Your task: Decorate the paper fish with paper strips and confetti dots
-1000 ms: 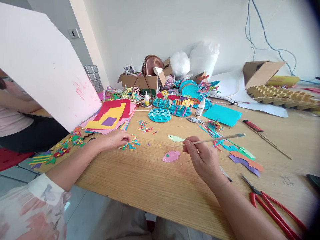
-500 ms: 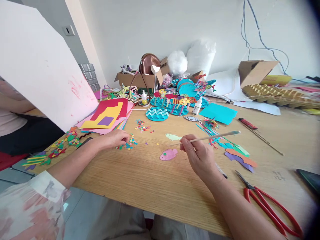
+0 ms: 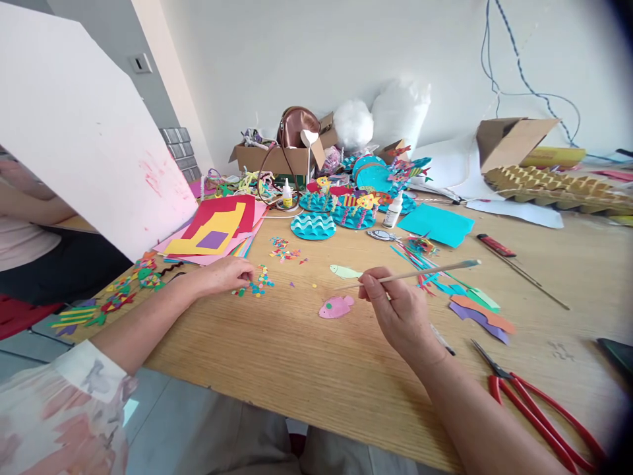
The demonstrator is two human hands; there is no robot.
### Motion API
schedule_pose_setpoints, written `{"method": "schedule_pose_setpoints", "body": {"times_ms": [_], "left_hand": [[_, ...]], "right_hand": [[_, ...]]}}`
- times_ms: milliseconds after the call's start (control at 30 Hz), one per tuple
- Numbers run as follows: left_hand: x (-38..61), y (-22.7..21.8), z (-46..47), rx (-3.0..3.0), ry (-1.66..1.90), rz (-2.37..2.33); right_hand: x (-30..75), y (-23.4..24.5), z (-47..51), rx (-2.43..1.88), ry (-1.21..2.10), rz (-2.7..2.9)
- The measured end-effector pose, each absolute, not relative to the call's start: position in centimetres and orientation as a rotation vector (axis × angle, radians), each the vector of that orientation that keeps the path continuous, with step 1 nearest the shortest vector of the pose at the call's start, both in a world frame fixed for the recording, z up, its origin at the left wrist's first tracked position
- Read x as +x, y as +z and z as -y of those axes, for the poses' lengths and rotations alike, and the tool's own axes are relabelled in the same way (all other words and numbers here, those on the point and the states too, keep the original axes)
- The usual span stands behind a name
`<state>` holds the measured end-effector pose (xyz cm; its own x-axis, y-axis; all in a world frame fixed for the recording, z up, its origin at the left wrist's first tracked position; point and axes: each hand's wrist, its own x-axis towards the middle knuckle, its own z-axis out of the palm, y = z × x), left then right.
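My right hand [image 3: 395, 307] pinches a thin wooden stick [image 3: 435, 269], its narrow end pointing left above the table and its pale blue-tipped end reaching right. Just left of that hand lies a pink paper fish [image 3: 339, 307] with a green dot on it. Behind it is a pale green paper fish [image 3: 345, 271], partly covered by the hand. My left hand [image 3: 230, 274] rests with curled fingers at a scatter of small coloured paper dots [image 3: 262, 282]; whatever its fingertips may hold is hidden.
Red-handled scissors [image 3: 514, 389] lie at the front right, near orange and purple paper scraps [image 3: 482, 315]. A stack of coloured paper [image 3: 212, 227] and finished paper fish [image 3: 106, 297] are at left. Glue bottles [image 3: 393, 211] stand behind. A seated person [image 3: 30, 218] is partly visible beyond a white board [image 3: 93, 125].
The view has shifted slightly, so everything sits a little further right. Both hands and the stick hold nearly the same pose over the table.
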<state>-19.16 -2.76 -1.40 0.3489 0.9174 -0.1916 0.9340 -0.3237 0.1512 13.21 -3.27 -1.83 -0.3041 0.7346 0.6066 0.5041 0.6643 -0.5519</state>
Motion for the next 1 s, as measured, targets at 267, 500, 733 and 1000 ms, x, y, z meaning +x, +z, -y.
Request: {"method": "schedule_pose_setpoints", "body": {"times_ms": [267, 500, 733, 1000], "left_hand": [[-20.1, -0.6, 2.3, 2.433, -0.005, -1.716], [-19.7, -1.0, 3.4, 2.406, -0.087, -1.647], [-21.4, -0.3, 3.1, 2.384, -0.016, -1.693], [-20.7, -1.3, 3.3, 2.356, -0.053, -1.717]], "right_hand": [[13.4, -2.2, 3.0, -0.984, 0.320, 1.975], [13.4, -2.1, 3.0, -0.966, 0.318, 1.986], [13.6, -2.5, 2.7, -0.968, 0.311, 1.986], [13.6, -2.4, 2.7, -0.981, 0.304, 1.985]]}}
